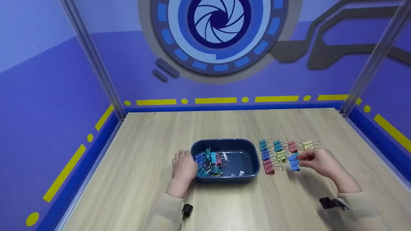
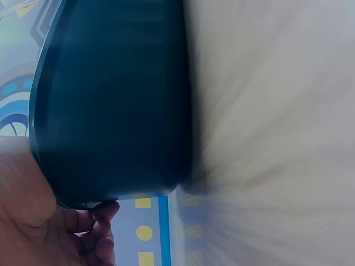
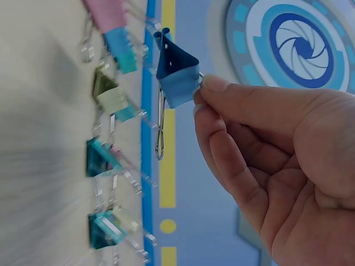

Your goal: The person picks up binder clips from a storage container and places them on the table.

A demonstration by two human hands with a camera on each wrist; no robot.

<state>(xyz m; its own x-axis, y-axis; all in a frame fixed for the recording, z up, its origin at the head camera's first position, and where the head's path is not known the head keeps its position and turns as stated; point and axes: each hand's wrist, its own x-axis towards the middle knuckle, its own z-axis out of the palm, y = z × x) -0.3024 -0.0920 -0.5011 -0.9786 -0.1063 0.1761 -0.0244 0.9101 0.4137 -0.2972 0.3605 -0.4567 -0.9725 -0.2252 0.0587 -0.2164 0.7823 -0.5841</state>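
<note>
My right hand [image 1: 326,163] pinches a blue binder clip [image 1: 293,164] between thumb and fingertips. In the right wrist view the blue clip hangs from the fingertips, one wire handle pointing down. It is held over the near side of several laid-out clips, among them a pink clip [image 1: 268,166], a yellow clip [image 1: 281,156] and a teal clip [image 1: 278,145]. My left hand [image 1: 184,165] holds the left wall of a dark blue plastic bin [image 1: 240,160], fingers curled at its rim in the left wrist view. Inside its left half lie jumbled binder clips [image 1: 210,160], mostly teal.
The wooden table [image 1: 154,134] is enclosed by a blue-purple back wall [image 1: 122,70] and side panels with metal corner posts [image 1: 96,57]. A few small clear or silvery pieces [image 1: 241,173] lie on the bin's floor. The clips on the table stand in rough rows right of the bin.
</note>
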